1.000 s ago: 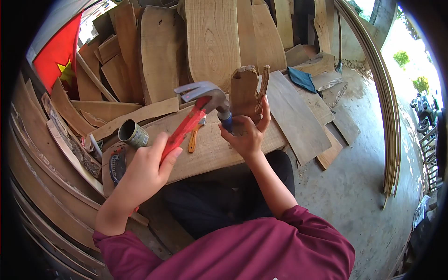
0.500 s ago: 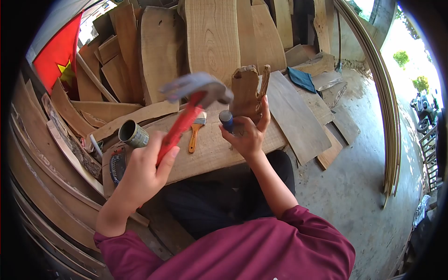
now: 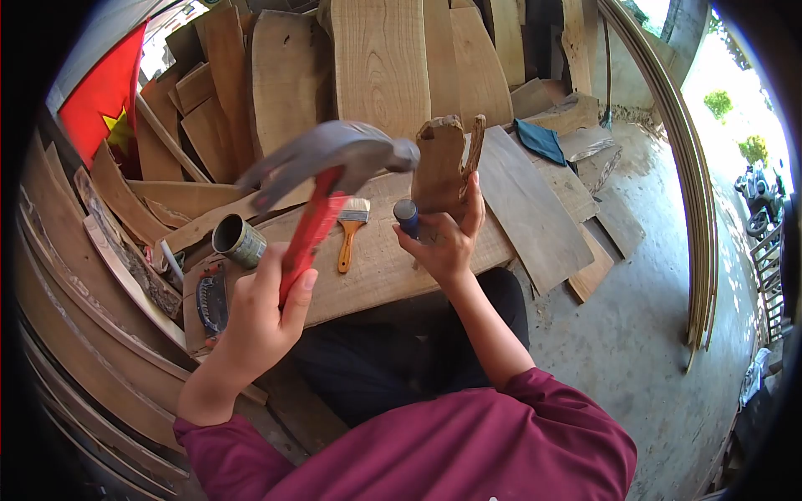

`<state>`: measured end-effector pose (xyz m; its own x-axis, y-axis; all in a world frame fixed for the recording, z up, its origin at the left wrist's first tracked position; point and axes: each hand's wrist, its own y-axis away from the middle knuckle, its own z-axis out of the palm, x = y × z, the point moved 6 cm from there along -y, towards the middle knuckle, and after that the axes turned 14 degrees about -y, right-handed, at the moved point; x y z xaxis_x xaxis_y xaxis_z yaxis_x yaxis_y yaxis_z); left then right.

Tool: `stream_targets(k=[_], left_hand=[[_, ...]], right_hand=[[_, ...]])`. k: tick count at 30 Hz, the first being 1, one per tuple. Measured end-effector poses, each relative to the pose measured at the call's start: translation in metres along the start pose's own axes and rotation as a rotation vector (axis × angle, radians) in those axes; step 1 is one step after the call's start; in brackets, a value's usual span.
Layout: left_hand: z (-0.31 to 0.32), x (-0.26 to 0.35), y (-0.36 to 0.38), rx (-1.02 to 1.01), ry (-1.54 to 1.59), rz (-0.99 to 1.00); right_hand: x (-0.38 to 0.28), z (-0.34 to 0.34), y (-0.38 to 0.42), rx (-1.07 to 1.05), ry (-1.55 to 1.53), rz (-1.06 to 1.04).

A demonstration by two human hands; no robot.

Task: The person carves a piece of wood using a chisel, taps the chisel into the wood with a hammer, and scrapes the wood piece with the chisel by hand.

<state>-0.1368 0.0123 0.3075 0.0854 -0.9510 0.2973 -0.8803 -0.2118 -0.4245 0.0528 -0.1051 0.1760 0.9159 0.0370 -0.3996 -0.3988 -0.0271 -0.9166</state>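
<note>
My left hand [image 3: 255, 326] is wrapped round the red handle of a claw hammer [image 3: 355, 159]. The hammer's head is raised, its face close to the left edge of an upright piece of wood [image 3: 437, 163] with a rough, notched top. My right hand [image 3: 445, 250] grips a blue-handled chisel [image 3: 407, 215] with a flat metal cap; its blade is hidden. That hand is against the lower part of the wood, the index finger stretched up along its right side. Between the hands a paintbrush [image 3: 349, 242] with an orange handle lies on the wooden bench [image 3: 393, 280].
A tin can [image 3: 238, 240] and a dark-handled brush-like tool [image 3: 212, 302] are at the bench's left end. Boards [image 3: 380, 67] lean behind it, and long planks [image 3: 92, 334] stand at left. To the right are a flat board [image 3: 535, 209] and a blue cloth [image 3: 540, 142].
The hammer has risen closer to the camera, its head looking larger and its claw reaching further left. My left hand has shifted slightly; my right hand, the chisel and the wood stay almost still.
</note>
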Motion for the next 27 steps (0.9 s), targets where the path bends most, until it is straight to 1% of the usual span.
stream_targets(k=[4,7,8,9,12,13,15,17,19,20,22,24,26,27], left_hand=[[0.021,-0.014,0.005,0.041,0.004,-0.034],[0.041,-0.02,0.005,-0.203,-0.077,-0.046],[0.034,-0.018,0.003,-0.198,-0.117,0.0],[0.029,-0.014,0.002,-0.198,-0.114,0.003],[0.004,-0.006,0.0,-0.008,-0.027,-0.01],[0.006,-0.009,0.001,-0.008,-0.029,-0.011],[0.008,-0.017,0.005,0.125,0.01,0.008],[0.023,-0.019,0.006,0.092,-0.004,-0.006],[0.05,-0.019,0.007,-0.154,-0.097,0.047],[0.049,-0.021,0.006,-0.209,-0.068,0.005],[0.033,-0.015,0.003,-0.196,-0.031,0.002],[0.026,-0.009,0.001,-0.188,0.012,-0.006],[0.016,-0.006,-0.002,-0.037,0.027,-0.015],[0.02,-0.009,-0.002,-0.037,0.028,-0.015]], right_hand=[[0.0,0.0,0.0,0.003,0.0,0.001],[-0.002,0.0,0.0,-0.024,0.051,-0.019],[-0.004,-0.001,-0.001,-0.021,0.043,-0.019],[-0.004,-0.002,-0.002,-0.02,0.033,-0.02],[-0.003,-0.003,-0.001,-0.035,0.057,-0.017],[-0.002,-0.001,0.0,-0.035,0.055,-0.017],[-0.002,-0.002,0.002,-0.004,0.037,-0.007],[-0.002,-0.002,0.002,-0.012,0.041,0.002],[0.0,-0.002,0.004,-0.02,0.042,0.011],[0.002,-0.002,0.007,0.006,0.003,0.004],[0.004,-0.002,0.009,0.039,-0.038,-0.004],[0.006,-0.004,0.012,0.052,-0.086,0.033],[0.005,-0.003,0.013,0.05,-0.076,0.043],[0.005,-0.003,0.013,0.052,-0.064,0.049]])
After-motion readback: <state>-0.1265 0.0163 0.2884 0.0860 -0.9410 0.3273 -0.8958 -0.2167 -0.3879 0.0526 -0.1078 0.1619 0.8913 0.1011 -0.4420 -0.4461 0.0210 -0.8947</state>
